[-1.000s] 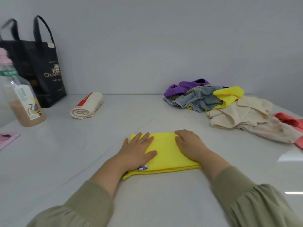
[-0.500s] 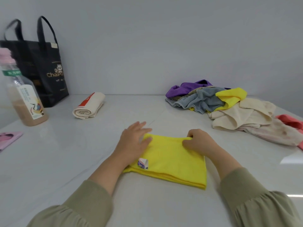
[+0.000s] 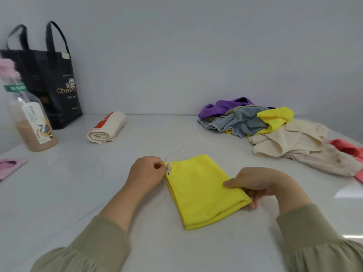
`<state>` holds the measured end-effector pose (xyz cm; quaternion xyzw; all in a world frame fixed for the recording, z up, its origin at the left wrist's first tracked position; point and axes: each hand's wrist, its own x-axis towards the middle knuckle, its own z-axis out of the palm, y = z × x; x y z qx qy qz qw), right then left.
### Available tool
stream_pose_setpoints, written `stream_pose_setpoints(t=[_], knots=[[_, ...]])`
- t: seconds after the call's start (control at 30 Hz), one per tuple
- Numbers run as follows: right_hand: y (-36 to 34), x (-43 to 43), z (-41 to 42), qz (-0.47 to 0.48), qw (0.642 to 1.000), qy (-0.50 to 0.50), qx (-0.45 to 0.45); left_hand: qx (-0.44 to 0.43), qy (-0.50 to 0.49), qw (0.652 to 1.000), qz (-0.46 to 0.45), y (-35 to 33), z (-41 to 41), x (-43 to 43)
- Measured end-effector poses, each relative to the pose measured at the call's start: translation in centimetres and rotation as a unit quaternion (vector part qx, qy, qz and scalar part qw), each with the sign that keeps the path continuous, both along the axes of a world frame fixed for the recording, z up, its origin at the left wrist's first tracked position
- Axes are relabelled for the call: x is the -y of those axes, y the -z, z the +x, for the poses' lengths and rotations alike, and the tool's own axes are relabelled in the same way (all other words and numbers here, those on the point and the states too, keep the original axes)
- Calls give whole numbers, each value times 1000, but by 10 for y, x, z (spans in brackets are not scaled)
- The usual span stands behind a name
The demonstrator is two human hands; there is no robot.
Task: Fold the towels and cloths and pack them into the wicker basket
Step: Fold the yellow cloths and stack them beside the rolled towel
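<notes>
Folding stands early: left hand (image 3: pixel 146 171) and right hand (image 3: pixel 253 183) each pinch an edge of the folded yellow microfibre cloth (image 3: pixel 202 193); crumpled multicoloured cloth pile (image 3: pixel 275 132) at 2 o'clock waits.

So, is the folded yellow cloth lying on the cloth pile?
No, the folded yellow cloth lies on the white table, clearly apart from the pile.

two hands (image 3: pixel 146 174) (image 3: pixel 261 181); one folded cloth (image 3: pixel 198 191), bottle (image 3: pixel 31 118), bag (image 3: pixel 57 85)

Left sleeve (image 3: pixel 94 246): loose olive-green fabric, ribbed cuff | Right sleeve (image 3: pixel 318 242): same olive-green, gathered folds above ribbed cuff
</notes>
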<state>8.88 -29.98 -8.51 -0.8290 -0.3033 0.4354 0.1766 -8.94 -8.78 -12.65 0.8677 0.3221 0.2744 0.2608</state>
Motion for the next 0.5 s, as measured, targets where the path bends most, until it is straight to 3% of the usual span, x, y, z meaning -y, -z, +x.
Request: stream_pose_setpoints(t=[0.13,0.33,0.5], knots=[[6,-6,6,58,990,99,80,-9,6,1000,-3,0,1,2],[28,-32,8,197,930,145,275,-39,72,996,38,10,5,0],[25,-37,-1,184,944,128,240,-85,129,986,62,15,5,4]])
